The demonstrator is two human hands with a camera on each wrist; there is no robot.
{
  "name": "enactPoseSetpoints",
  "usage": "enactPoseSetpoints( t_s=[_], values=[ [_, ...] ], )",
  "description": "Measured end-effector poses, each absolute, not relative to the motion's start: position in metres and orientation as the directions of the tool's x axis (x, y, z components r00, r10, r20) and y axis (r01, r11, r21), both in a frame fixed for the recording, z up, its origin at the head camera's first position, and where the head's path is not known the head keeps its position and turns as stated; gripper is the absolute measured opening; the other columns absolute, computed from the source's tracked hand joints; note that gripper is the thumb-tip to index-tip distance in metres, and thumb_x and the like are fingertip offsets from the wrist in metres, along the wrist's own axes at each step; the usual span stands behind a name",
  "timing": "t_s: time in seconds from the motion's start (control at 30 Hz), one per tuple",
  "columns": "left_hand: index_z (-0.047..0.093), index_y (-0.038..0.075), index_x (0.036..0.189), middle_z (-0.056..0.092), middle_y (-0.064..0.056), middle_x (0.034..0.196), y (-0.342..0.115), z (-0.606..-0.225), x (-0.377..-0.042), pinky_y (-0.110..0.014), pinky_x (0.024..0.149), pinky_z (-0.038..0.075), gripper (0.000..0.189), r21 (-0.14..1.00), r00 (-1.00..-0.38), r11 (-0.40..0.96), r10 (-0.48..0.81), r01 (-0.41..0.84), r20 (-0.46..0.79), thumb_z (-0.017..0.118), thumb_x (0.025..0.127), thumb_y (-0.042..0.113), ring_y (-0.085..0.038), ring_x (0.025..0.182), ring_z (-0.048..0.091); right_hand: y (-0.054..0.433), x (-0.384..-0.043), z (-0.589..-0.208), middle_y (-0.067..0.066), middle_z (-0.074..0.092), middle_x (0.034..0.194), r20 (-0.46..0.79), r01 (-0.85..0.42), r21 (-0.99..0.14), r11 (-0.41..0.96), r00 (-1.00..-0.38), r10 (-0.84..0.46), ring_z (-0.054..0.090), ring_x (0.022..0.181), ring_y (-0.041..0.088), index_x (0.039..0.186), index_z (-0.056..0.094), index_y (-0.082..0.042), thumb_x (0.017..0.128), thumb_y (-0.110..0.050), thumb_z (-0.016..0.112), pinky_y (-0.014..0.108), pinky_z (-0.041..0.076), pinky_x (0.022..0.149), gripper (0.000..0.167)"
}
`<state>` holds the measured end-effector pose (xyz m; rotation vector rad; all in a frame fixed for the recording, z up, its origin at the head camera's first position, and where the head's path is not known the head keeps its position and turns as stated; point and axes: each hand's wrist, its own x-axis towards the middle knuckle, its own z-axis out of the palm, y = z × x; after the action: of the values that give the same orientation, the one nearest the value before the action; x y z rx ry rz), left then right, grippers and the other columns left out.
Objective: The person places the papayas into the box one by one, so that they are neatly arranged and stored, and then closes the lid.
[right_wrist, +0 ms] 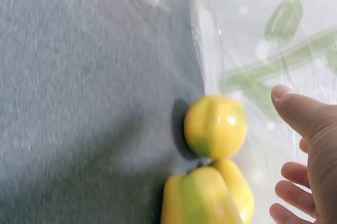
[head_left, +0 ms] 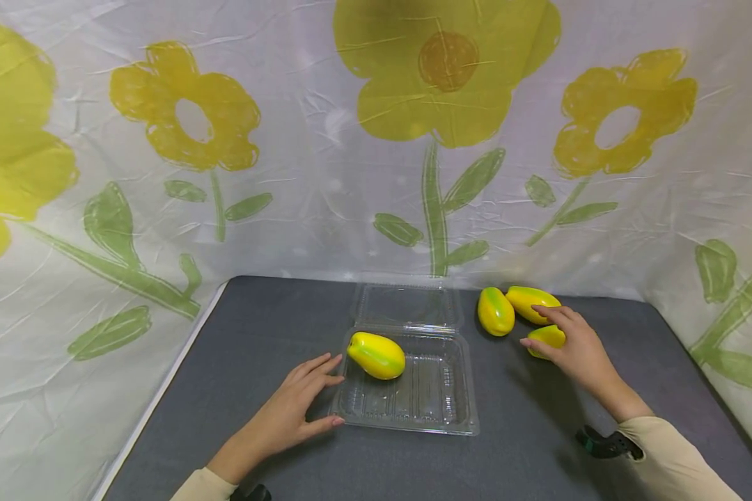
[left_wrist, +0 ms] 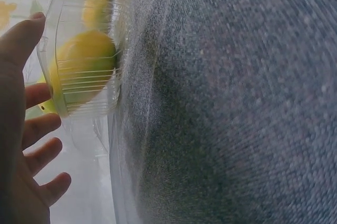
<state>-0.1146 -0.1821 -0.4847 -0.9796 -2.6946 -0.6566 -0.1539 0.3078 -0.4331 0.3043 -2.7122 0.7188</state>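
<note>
A clear plastic clamshell box [head_left: 407, 390] lies with its lid [head_left: 407, 306] folded back, and one papaya-like yellow fruit with green streaks [head_left: 379, 356] rests in its left part. My left hand [head_left: 291, 407] is at the box's left edge, fingers spread and thumb near the front corner; in the left wrist view its fingertips [left_wrist: 42, 128] come right up to the clear wall. Over the nearest of three similar fruits on the right, my right hand [head_left: 576, 348] hovers with fingers parted. That fruit [head_left: 546, 339] is partly hidden by the hand. Nothing shows between the right thumb and fingers.
Two more yellow-green fruits, one upright in view [head_left: 496, 312] and one lying sideways [head_left: 531, 303], sit near the back edge of the dark grey table [head_left: 276, 320]. A white curtain [head_left: 301, 139] printed with yellow flowers hangs close behind and along the sides.
</note>
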Motion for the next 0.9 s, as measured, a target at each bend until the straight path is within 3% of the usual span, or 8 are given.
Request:
enactPoseSetpoints(
  t_s=[0.47, 0.9],
  values=[
    [0.064, 0.017, 0.126, 0.045, -0.005, 0.155, -0.184, -0.484, -0.113, -0.058, 0.110, 0.041, 0.061, 0.334, -0.748, 0.670, 0.563, 0.663, 0.352, 0.067, 0.085, 0.060, -0.030, 0.144, 0.042, 0.340, -0.160, -0.436, 0.028, 0.047, 0.137, 0.265, -0.222, -0.411, 0.884, -0.957, -0.117, 0.040, 0.125, 0.050, 0.143, 0.049, -0.003, 0.086, -0.042, 0.076, 0.070, 0.037, 0.092, 0.074],
    [0.063, 0.017, 0.128, 0.045, -0.006, 0.156, -0.184, -0.485, -0.114, -0.057, 0.110, 0.041, 0.059, 0.327, -0.741, 0.667, 0.572, 0.669, 0.351, 0.068, 0.086, 0.059, -0.029, 0.144, 0.042, 0.358, -0.164, -0.441, 0.029, 0.048, 0.135, 0.229, -0.229, -0.380, 0.896, -0.962, -0.149, 0.041, 0.120, 0.051, 0.141, 0.051, -0.003, 0.082, -0.040, 0.079, 0.069, 0.038, 0.089, 0.076]
  ],
)
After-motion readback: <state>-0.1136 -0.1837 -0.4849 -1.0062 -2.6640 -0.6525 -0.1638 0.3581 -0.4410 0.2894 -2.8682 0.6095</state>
